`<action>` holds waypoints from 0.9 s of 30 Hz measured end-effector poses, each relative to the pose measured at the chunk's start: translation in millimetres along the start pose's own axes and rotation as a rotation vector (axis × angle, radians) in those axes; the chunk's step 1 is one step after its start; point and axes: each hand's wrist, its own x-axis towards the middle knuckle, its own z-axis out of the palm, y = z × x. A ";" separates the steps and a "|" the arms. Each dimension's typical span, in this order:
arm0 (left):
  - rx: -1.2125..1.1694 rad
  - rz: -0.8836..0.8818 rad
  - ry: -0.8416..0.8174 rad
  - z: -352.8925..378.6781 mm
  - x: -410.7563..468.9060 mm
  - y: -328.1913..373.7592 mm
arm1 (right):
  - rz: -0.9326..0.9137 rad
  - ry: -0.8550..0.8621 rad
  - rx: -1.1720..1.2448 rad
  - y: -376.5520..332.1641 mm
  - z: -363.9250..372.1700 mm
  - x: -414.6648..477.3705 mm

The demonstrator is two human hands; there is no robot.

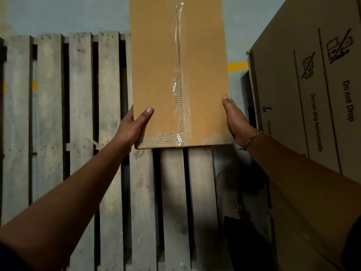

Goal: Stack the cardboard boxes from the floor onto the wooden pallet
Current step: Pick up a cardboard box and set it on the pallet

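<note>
Nearest, a shoe [228, 194] stands on the floor at the right edge of the pallet [82, 114], between it and a big box [312, 94].

Both bare forearms reach forward to a long box [156, 65], and the hands clamp its near end from opposite sides. The left hand [136, 124] grips the left edge, with the thumb flat on the top face and the fingers hidden round the side. The right hand [234, 118] presses against the right side, with the thumb lying along the top edge and its fingers also out of sight. A gold bracelet [252, 137] sits on the right wrist.

The long box lies lengthwise over the right part of the pallet's slats, running away from the person. Its near end casts a shadow on the slats below; whether the far end rests on the wood I cannot tell. Clear tape [180, 45] seals the centre seam, and the paper is torn beside it. Nothing inside shows.

The big box bears the print "Do not Drop" and crossed-out symbols; its contents are hidden.

Beyond lie grey floor [68, 14] and a yellow line [237, 66].
</note>
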 end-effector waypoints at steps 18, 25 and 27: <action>0.061 0.040 0.042 3.2 -3.5 -5.0 | -0.041 0.133 -0.079 0.3 9.6 -13.1; 0.107 0.035 0.059 4.8 -11.4 -0.6 | -0.019 0.150 -0.161 -7.6 9.9 -20.2; 0.096 0.019 0.065 5.9 -14.1 0.4 | -0.024 0.154 -0.167 -9.6 10.1 -22.5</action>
